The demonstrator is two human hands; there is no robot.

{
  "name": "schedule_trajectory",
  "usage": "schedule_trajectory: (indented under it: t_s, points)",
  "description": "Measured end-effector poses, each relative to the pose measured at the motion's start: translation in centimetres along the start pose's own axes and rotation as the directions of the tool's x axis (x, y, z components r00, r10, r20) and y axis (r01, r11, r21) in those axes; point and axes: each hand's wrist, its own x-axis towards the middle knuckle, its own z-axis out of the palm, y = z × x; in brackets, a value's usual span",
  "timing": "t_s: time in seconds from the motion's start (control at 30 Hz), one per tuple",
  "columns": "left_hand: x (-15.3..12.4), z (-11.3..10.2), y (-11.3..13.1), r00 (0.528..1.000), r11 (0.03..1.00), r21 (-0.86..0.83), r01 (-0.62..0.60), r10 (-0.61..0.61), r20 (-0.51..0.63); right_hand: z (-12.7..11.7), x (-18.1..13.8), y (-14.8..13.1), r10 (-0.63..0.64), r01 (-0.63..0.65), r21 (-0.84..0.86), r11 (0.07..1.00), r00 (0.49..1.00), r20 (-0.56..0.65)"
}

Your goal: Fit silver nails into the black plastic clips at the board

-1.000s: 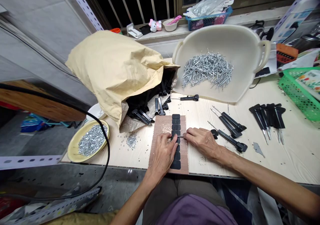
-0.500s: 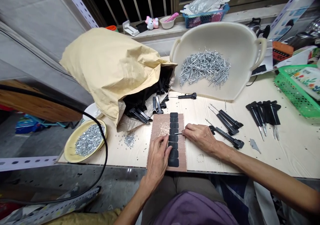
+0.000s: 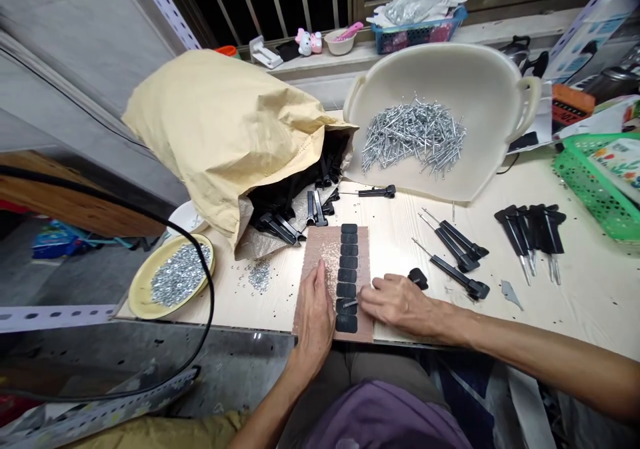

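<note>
A reddish-brown board [image 3: 313,256] lies near the front edge of the table, with a column of black rounded pads [image 3: 347,275] along its right side and tiny pale bits scattered to their left. My left hand [image 3: 316,312] rests on the board's left part, fingers stretched out, beside the lower pads. From the right, my right hand [image 3: 393,302] pinches a thin metal tool [image 3: 351,304], whose tip lies over one of the lowest pads. The tool's rear end is hidden in the fingers. Just beyond that hand sits a small black piece [image 3: 418,278].
Black-handled parts with metal rods [image 3: 457,276] lie to the right. A paper sack [image 3: 225,116] spills similar parts. Behind stands a white basin [image 3: 480,102] holding metal rods [image 3: 415,136]. At left, a yellow dish [image 3: 140,310] holds small metal pieces; a green basket [image 3: 590,196] stands far right.
My right hand has come down the pad column toward me with the tool, from a middle pad to a lower one. My left hand's fingers have straightened and shifted slightly left, off the pads.
</note>
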Motion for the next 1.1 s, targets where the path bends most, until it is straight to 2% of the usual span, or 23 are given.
schedule_trajectory:
  t_s: [0.03, 0.07, 0.17, 0.2, 0.27, 0.3, 0.33, 0.37, 0.4, 0.47, 0.5, 0.57, 0.63, 0.73, 0.87, 0.93, 1.0, 1.03, 1.07, 1.1]
  points:
    - [0.0, 0.1, 0.0, 1.000, 1.000, 0.011, -0.006, 0.006, -0.004, 0.0, 0.1, 0.0, -0.024, 0.024, -0.001, 1.000, 1.000, 0.003]
    - [0.0, 0.1, 0.0, 1.000, 1.000, 0.017, -0.007, 0.007, -0.009, -0.1, 0.4, 0.2, 0.026, -0.026, -0.009, 1.000, 1.000, -0.005]
    - [-0.2, 0.2, 0.1, 1.000, 1.000, 0.008, 0.011, -0.010, -0.026, -0.2, 0.9, 0.8, 0.286, -0.287, -0.023, 0.958, 0.957, -0.042]
    - [-0.2, 0.2, 0.1, 0.999, 1.000, 0.004, 0.021, -0.021, -0.032, -0.3, 0.9, 0.6, 0.268, -0.269, -0.014, 0.963, 0.963, -0.032]
    - [-0.3, 0.3, 0.1, 0.998, 0.999, -0.003, 0.035, -0.035, -0.049, -0.4, 0.7, -0.1, 0.032, -0.032, 0.018, 0.999, 0.999, -0.006]
    - [-0.4, 0.3, 0.1, 0.998, 0.999, -0.006, 0.034, -0.035, -0.057, -0.4, 0.7, -0.4, -0.077, 0.077, 0.033, 0.996, 0.997, 0.003]
    - [-0.4, 0.3, 0.1, 0.998, 0.999, -0.006, 0.032, -0.032, -0.061, -0.5, 0.7, -0.5, -0.099, 0.098, 0.040, 0.994, 0.995, 0.000]
    - [-0.4, 0.3, 0.1, 0.998, 1.000, -0.004, 0.028, -0.028, -0.062, -0.5, 0.9, -0.2, -0.056, 0.056, 0.041, 0.998, 0.998, 0.000]
    - [-0.4, 0.3, 0.1, 0.998, 1.000, -0.001, 0.024, -0.024, -0.058, -0.6, 1.3, 0.4, 0.047, -0.046, 0.038, 0.998, 0.999, -0.004]
    - [-0.4, 0.3, 0.1, 0.998, 1.000, 0.008, 0.020, -0.020, -0.056, -0.6, 2.2, 2.2, 0.273, -0.273, 0.024, 0.962, 0.962, 0.001]
    - [-0.4, 0.3, 0.1, 0.998, 1.000, 0.010, 0.019, -0.018, -0.056, -0.6, 2.6, 3.2, 0.312, -0.312, 0.016, 0.950, 0.950, 0.011]
    - [-0.3, 0.2, 0.1, 0.998, 1.000, 0.018, 0.020, -0.019, -0.055, -0.5, 3.2, 4.5, 0.303, -0.303, -0.001, 0.953, 0.952, 0.041]
    - [-0.3, 0.1, 0.2, 0.999, 0.999, 0.027, 0.027, -0.026, -0.043, -0.3, 3.2, 4.7, 0.266, -0.265, -0.011, 0.964, 0.962, 0.058]
    - [-0.4, 0.1, 0.3, 0.998, 0.999, 0.033, 0.040, -0.039, -0.039, 0.1, 2.4, 3.0, 0.254, -0.254, -0.015, 0.967, 0.966, 0.050]
    - [-0.4, 0.1, 0.3, 0.998, 0.999, 0.017, 0.041, -0.041, -0.043, 0.2, 1.7, 0.7, 0.057, -0.060, 0.029, 0.998, 0.995, 0.081]
    - [-0.4, 0.0, 0.3, 0.999, 0.999, 0.010, 0.040, -0.039, -0.038, -0.1, 1.9, 0.8, 0.109, -0.114, 0.062, 0.992, 0.991, 0.081]
    - [-0.3, 0.0, 0.4, 0.998, 0.999, 0.006, 0.043, -0.043, -0.044, -0.4, 2.3, 1.0, 0.279, -0.284, 0.074, 0.956, 0.958, 0.063]
    - [-0.3, 0.0, 0.4, 0.998, 0.999, 0.002, 0.042, -0.042, -0.046, -0.5, 2.4, 1.0, 0.325, -0.329, 0.075, 0.941, 0.944, 0.056]
    - [-0.3, -0.1, 0.4, 0.998, 0.999, -0.003, 0.039, -0.039, -0.046, -0.5, 2.4, 0.8, 0.307, -0.311, 0.078, 0.947, 0.950, 0.057]
    - [-0.3, -0.1, 0.5, 0.998, 0.999, -0.006, 0.039, -0.039, -0.044, -0.4, 2.3, 0.4, 0.235, -0.239, 0.075, 0.968, 0.970, 0.059]
